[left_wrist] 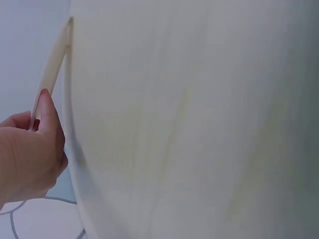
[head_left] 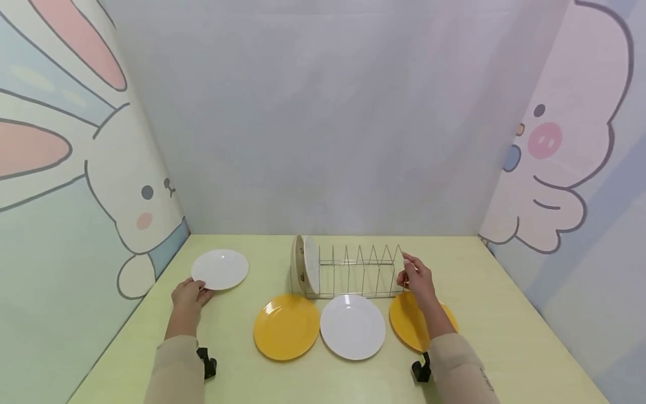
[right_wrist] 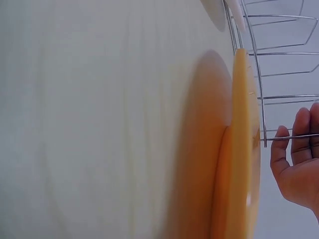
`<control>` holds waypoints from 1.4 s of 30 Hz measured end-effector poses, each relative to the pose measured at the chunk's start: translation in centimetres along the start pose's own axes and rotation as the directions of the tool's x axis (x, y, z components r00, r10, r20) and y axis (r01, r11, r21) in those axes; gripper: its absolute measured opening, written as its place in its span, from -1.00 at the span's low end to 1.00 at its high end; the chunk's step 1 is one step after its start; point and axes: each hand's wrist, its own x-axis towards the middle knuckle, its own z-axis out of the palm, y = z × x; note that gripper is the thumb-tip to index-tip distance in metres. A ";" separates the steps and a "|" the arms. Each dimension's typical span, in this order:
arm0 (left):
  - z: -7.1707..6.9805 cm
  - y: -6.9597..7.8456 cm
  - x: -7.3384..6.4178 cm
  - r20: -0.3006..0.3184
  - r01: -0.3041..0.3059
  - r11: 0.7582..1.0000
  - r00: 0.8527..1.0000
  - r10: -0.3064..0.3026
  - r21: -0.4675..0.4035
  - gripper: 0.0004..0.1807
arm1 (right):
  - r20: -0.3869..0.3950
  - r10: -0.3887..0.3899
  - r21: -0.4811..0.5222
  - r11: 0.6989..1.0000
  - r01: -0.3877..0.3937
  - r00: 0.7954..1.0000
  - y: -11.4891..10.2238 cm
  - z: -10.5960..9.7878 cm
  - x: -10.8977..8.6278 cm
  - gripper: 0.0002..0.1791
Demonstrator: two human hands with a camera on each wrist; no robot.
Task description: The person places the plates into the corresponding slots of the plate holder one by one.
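On the left of the table, my left hand (head_left: 188,296) pinches the near-left rim of a white plate (head_left: 220,269). The left wrist view has that plate (left_wrist: 52,69) edge-on, the hand's thumb on one face and its fingers on the other. My right hand (head_left: 418,276) grips the right end of a wire dish rack (head_left: 355,294). Seen from the right wrist, the fingers (right_wrist: 300,137) curl behind the rack's end wire. Two plates stand upright at the rack's left end: a patterned plate (head_left: 300,264) and a white upright plate (head_left: 312,266).
Before the rack lie a yellow plate (head_left: 286,327), another white plate (head_left: 352,326) and a right-hand yellow plate (head_left: 404,321), partly hidden under my right forearm. A pale wall (head_left: 333,123) rises behind the table, with printed cartoon panels at both sides.
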 end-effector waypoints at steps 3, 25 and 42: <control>0.2 0.5 -1.1 0.005 -0.011 0.998 1.000 0.012 -0.067 -0.32 | 0.006 -0.006 0.000 1.000 0.006 1.000 0.0 0.1 -0.1 -0.53; 0.7 1.1 -4.5 -0.088 -0.191 0.974 0.980 0.181 -0.121 -0.61 | -0.017 -0.024 0.021 0.999 0.024 1.000 0.2 0.1 -0.3 -0.52; 1.8 0.9 -9.9 -0.042 -0.236 0.961 0.972 0.233 -0.142 -0.60 | 0.017 -0.046 0.044 0.998 0.046 0.999 0.0 0.0 -0.2 -0.52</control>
